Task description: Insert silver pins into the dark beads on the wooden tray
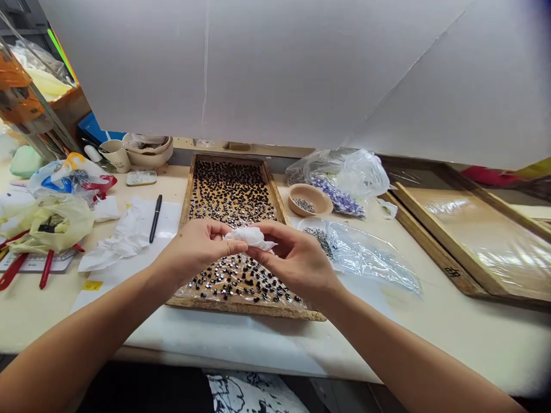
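Between my two hands is a crumpled white tissue, held above a wooden tray. My left hand pinches its left end with thumb and fingers. From the other side, my right hand grips it, fingers curled behind. Whether anything is wrapped inside the tissue I cannot tell. Many small shiny black pieces are spread over the tray's film-covered bottom, below and beyond my hands.
On the right are a round bowl of small grains, a clear bag and wooden frames. To the left lie a black pen, crumpled paper and red-handled tools. A white panel overhangs the back.
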Available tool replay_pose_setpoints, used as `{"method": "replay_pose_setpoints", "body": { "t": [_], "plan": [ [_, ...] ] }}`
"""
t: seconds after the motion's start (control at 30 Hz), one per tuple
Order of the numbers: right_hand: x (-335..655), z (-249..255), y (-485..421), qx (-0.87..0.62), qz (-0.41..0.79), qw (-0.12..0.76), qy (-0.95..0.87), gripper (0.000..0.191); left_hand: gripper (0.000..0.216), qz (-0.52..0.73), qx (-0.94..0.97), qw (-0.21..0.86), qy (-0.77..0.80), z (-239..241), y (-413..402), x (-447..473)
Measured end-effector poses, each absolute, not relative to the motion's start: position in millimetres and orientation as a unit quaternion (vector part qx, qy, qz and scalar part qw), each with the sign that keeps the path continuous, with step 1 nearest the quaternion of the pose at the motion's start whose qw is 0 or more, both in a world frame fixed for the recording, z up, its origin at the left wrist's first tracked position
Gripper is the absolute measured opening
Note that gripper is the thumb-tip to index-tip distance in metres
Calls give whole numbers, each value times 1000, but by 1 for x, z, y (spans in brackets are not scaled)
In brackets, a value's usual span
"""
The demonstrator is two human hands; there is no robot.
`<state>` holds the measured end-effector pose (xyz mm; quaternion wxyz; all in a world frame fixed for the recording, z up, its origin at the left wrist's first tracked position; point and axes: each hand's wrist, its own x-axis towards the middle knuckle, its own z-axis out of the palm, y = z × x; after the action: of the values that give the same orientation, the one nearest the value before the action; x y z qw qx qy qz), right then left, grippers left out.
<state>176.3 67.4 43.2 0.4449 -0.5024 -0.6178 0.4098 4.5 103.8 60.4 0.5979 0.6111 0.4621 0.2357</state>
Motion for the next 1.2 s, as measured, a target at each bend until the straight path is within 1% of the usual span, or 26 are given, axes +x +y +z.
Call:
{"method": "replay_pose_setpoints", "body": {
  "t": [0.13, 0.27, 0.37, 0.4, 0.53, 0.67, 0.83, 0.93, 1.2],
  "plan": [
    [199, 31, 47, -550, 394, 452, -582, 24, 30, 237, 559, 640, 470, 57, 101, 2],
    [217, 12, 26, -586, 375, 449, -561, 23, 18, 267, 452, 708, 473, 55, 107, -22],
    [218, 6, 19, -601, 359, 446, -558, 22, 6, 305, 376, 728, 485, 51, 117, -43],
    [217, 6, 19, -604, 352, 446, -559, 21, 5, 326, 349, 730, 490, 49, 122, -48],
    [212, 9, 27, -594, 319, 445, -590, 18, 10, 416, 233, 726, 495, 39, 136, -60],
    [211, 1, 37, -582, 246, 445, -635, 17, 15, 473, 166, 716, 485, 35, 141, -64],
    [211, -19, 37, -583, 192, 446, -652, 21, 25, 504, 147, 678, 515, 35, 144, -64],
    [212, -25, 34, -580, 173, 449, -657, 24, 26, 511, 160, 656, 532, 32, 146, -64],
    [213, -25, 37, -580, 151, 442, -667, 25, 28, 506, 208, 649, 529, 27, 147, -66]
  ]
}}
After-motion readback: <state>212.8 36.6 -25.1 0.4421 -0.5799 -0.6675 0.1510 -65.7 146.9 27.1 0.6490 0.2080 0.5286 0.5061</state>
